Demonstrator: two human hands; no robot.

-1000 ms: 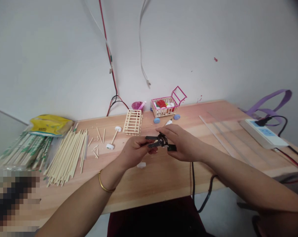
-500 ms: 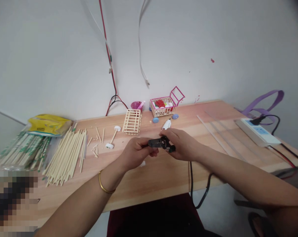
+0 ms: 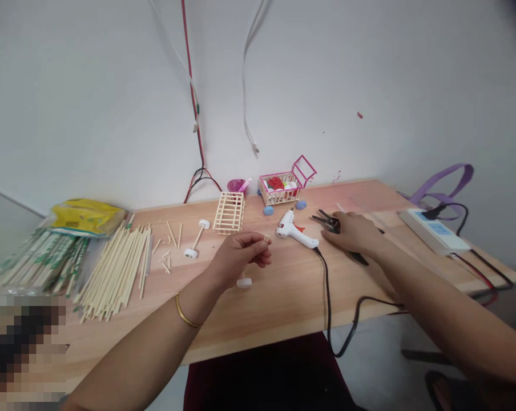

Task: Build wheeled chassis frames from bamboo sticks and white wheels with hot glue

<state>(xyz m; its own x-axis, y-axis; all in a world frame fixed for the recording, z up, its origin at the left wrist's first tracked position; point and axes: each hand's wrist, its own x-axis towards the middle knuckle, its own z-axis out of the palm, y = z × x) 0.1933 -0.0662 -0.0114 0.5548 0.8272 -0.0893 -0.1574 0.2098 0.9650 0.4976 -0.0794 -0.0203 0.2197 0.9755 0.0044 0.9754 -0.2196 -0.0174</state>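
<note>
Pinches a small pale piece (image 3: pixel 267 238) between thumb and fingertips of the left hand (image 3: pixel 243 253), above the tabletop (image 3: pixel 279 314). Should handle as something very light and fairly stiff, easily dropped or snapped; best taken by its sides, with soft fingertip pressure. Covers black pliers (image 3: pixel 334 225) with the right hand (image 3: pixel 356 234), laid on the tabletop with jaws parted and aimed leftward, away from that hand. Likely heavier than the piece, hard, not fragile, perhaps smooth at the grips; best taken around both handles, clear of the jaws. Cannot tell, with the palm turned down, whether clasped or only touched.

Angles the left forearm (image 3: pixel 164 337) in from the near left, fingers curled inward. Stretches the right arm (image 3: pixel 446 302) farther out, palm down, fingers bent over the tool. Has a white glue gun (image 3: pixel 295 232) between the hands, a white wheel (image 3: pixel 244 283) on the near side of the left hand, a stick frame (image 3: pixel 229 212) just beyond it, and a wheeled axle (image 3: pixel 200 232) to its left.
</note>
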